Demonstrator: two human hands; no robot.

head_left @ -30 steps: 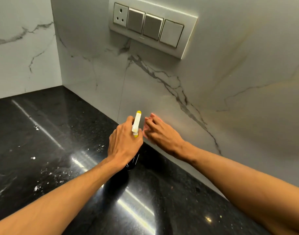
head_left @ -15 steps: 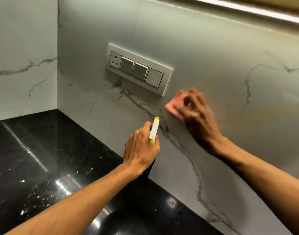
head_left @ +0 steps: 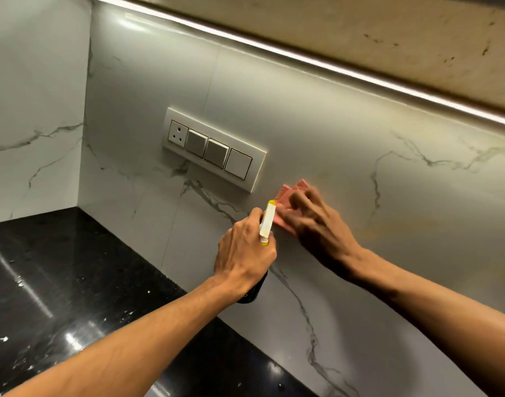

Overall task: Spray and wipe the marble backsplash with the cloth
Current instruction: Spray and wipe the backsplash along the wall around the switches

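The white marble backsplash (head_left: 345, 144) with grey veins fills the wall ahead. My right hand (head_left: 320, 224) presses a pink cloth (head_left: 287, 196) flat against it, just right of and below the switch plate; the fingers are spread and blurred. My left hand (head_left: 245, 253) grips a spray bottle (head_left: 267, 222) with a white and yellow head, held upright close to the wall, touching the cloth's left edge. The bottle's dark body shows only below my fist.
A cream switch plate (head_left: 214, 149) with a socket and three switches sits on the wall above the hands. A black polished countertop (head_left: 59, 282) with white specks lies below left. A lit strip (head_left: 302, 57) runs under the cabinet above.
My right hand rose with the cloth from the base of the wall to beside the switch plate and has slid slightly down and left. The left hand lifted the bottle with it.
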